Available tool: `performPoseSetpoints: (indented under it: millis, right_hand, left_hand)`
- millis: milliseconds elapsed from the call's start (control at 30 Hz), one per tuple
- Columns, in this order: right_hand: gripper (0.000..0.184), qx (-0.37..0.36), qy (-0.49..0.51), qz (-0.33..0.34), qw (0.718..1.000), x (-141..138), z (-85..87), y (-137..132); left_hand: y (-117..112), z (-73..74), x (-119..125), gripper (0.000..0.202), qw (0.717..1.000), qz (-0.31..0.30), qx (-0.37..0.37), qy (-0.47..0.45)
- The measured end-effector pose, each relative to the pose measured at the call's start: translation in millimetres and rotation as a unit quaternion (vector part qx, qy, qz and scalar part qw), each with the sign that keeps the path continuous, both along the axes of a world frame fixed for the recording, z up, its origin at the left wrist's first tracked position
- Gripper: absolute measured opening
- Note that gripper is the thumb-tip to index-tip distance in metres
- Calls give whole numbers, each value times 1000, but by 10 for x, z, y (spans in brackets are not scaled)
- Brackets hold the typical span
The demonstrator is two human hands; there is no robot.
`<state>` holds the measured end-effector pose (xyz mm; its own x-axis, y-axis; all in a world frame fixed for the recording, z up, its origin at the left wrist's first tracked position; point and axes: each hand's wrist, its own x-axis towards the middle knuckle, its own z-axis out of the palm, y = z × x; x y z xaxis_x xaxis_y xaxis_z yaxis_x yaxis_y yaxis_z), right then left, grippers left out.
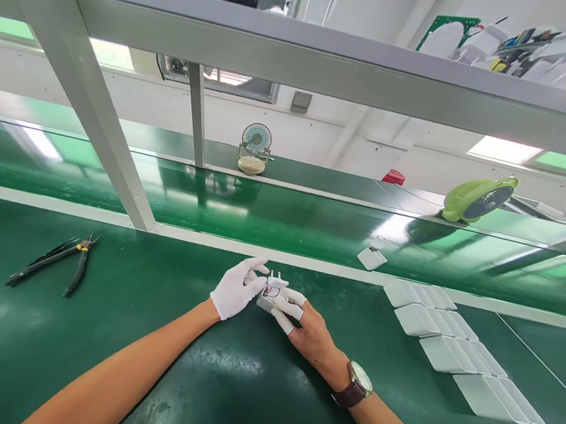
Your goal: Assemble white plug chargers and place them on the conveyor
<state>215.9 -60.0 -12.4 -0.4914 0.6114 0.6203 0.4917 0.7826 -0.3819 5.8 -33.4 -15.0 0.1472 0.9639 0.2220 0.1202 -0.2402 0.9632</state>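
My left hand (236, 289), in a white glove, grips a small white plug adapter (271, 295) with metal prongs pointing up and red and black wires showing inside. My right hand (305, 330), bare with white finger cots and a wristwatch, pinches the same adapter from the near right side. Both hands rest low on the green work surface (140, 325).
Black pliers (58, 259) lie at the left. Rows of white casings (447, 342) lie at the right, and one loose white piece (371, 257) sits on the green conveyor belt (263, 207). A small teal fan (255, 148) and a green fan (478, 198) stand beyond. Grey frame posts (94, 115) rise overhead.
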Motion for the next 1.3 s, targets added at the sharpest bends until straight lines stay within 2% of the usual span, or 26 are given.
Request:
performPoseSetpoints:
  millis: [167, 233, 400, 567, 733, 867, 1000, 1100, 1300]
  right_hand:
    - [33, 26, 35, -8, 999, -10, 224, 45]
    - [34, 29, 55, -6, 998, -26, 249, 81]
    - [36, -55, 33, 53, 997, -88, 90, 141]
    - [39, -67, 48, 33, 996, -84, -26, 113]
    - [37, -57, 7, -14, 998, -52, -63, 67]
    - [39, -64, 27, -25, 997, -52, -90, 72]
    - [40, -62, 20, -3, 998, -72, -95, 89]
    - [38, -78, 23, -7, 997, -81, -87, 82]
    - [39, -97, -3, -42, 994, -67, -81, 50]
  left_hand:
    - [33, -4, -12, 43, 995, 12, -27, -95]
    - [34, 7, -15, 44, 993, 18, -34, -107]
    - [16, 25, -7, 44, 993, 22, -55, -104]
    - [-8, 41, -9, 40, 996, -4, -70, -51]
    - [-31, 83, -33, 39, 998, -18, -28, 50]
    - [-71, 100, -24, 39, 996, -28, 23, 80]
    - [-98, 98, 7, 19, 995, -13, 73, 74]
    - [-87, 105, 14, 13, 998, 3, 32, 55]
    - [-72, 142, 25, 15, 999, -22, -31, 14]
